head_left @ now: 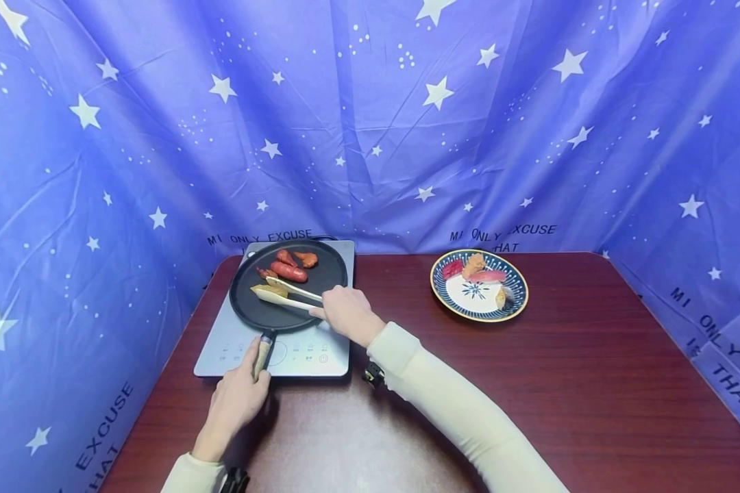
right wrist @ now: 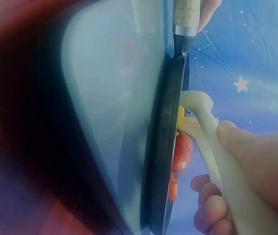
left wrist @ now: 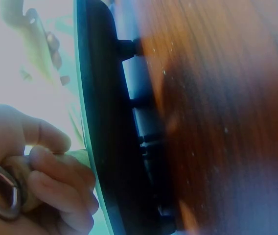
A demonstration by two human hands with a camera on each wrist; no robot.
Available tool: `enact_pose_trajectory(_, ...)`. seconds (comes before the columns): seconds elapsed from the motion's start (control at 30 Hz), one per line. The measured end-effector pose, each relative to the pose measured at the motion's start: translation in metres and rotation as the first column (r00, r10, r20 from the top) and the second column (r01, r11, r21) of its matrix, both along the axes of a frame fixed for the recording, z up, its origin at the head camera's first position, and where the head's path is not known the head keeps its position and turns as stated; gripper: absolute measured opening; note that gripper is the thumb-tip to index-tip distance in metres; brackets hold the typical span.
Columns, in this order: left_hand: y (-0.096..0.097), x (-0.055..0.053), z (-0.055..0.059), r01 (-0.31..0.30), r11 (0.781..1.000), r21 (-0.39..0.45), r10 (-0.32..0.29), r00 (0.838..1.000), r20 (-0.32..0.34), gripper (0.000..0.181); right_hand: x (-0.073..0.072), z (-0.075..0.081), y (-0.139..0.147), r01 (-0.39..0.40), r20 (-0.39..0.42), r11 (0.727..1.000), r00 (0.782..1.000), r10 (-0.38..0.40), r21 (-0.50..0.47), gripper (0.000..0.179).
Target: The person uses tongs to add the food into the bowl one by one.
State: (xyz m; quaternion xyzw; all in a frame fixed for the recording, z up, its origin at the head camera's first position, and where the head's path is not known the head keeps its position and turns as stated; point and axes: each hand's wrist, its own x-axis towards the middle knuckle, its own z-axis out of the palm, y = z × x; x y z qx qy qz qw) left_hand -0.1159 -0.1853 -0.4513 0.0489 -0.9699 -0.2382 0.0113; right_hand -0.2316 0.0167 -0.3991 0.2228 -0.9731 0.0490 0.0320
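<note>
My left hand (head_left: 239, 397) grips the wooden handle (head_left: 262, 357) of a round black frying pan (head_left: 308, 311). In the left wrist view, its fingers (left wrist: 60, 183) curl round the handle beside a metal ring (left wrist: 2, 192). My right hand (head_left: 350, 313) holds cream-coloured tongs (head_left: 291, 302), their tips low in the pan on either side of a yellow food piece (head_left: 273, 290). Whether the tips squeeze it is hard to tell. Behind it in the pan lie a red sausage (head_left: 288, 272) and smaller reddish-brown pieces (head_left: 306, 259). The right wrist view shows the tongs (right wrist: 217, 152) tilted over the pan's edge.
Beneath the pan is a silver induction cooker (head_left: 218, 339) with touch controls along its front. A blue-patterned plate (head_left: 477, 307) bearing several food pieces stands to the right on the dark red wooden table (head_left: 592, 356). A starry blue curtain (head_left: 376, 123) surrounds the table.
</note>
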Motion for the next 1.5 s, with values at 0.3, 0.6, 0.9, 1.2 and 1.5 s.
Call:
enact_pose_trajectory(0.3,0.001,0.0,0.0,-0.003,1.0,-0.004,0.003,1.0,0.001,0.066,-0.004,0.002,-0.006,0.0,0.015,1.0,1.0,0.0,0.007,0.043)
enact_pose_trajectory(0.6,0.001,0.0,0.0,-0.004,1.0,-0.002,0.004,1.0,-0.002,0.067,-0.007,0.004,-0.013,0.007,0.017,1.0,1.0,-0.007,-0.002,0.042)
enact_pose_trajectory(0.9,0.0,0.0,-0.001,-0.004,1.0,-0.002,0.004,1.0,-0.003,0.067,-0.007,0.004,-0.018,0.01,0.016,1.0,1.0,-0.01,-0.019,0.044)
enact_pose_trajectory(1.2,0.002,0.0,-0.001,0.002,1.0,0.005,-0.002,1.0,-0.004,0.067,-0.009,0.004,-0.021,0.02,0.022,1.0,1.0,-0.02,0.006,0.044)
enact_pose_trajectory(1.5,0.001,-0.001,-0.001,0.0,1.0,0.002,0.0,1.0,-0.012,0.067,-0.011,0.004,-0.027,0.021,0.005,1.0,1.0,-0.021,0.005,0.044)
